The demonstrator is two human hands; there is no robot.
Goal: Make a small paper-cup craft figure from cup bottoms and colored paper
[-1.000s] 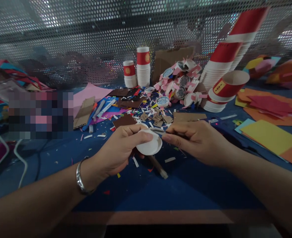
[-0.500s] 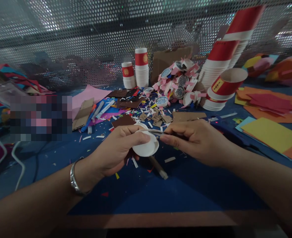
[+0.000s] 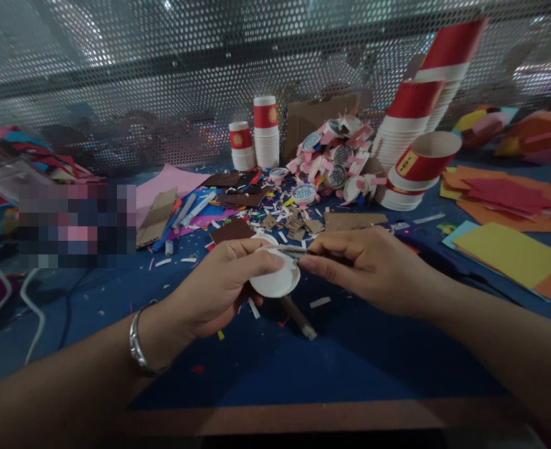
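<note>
My left hand (image 3: 219,284) grips a small white paper disc (image 3: 275,279), a cut-off cup bottom, thumb across its top. My right hand (image 3: 371,265) is closed on a thin metal tool (image 3: 289,249), scissors or a blade, whose tip rests on the disc's upper rim. Both hands hover just above the blue table (image 3: 303,362). A brown stick with a white tip (image 3: 298,317) lies on the table right below the disc.
Paper scraps (image 3: 275,218) litter the table behind the hands. A pile of finished cup-bottom pieces (image 3: 334,159) sits at the back. Red and white cup stacks (image 3: 266,131) (image 3: 420,118) stand nearby. Coloured paper sheets (image 3: 509,252) lie right, cables (image 3: 32,312) left, a perforated metal screen (image 3: 210,81) behind.
Both hands stay together on the disc; they have shifted slightly left and the tool tip has edged along the rim. Nothing was let go.
</note>
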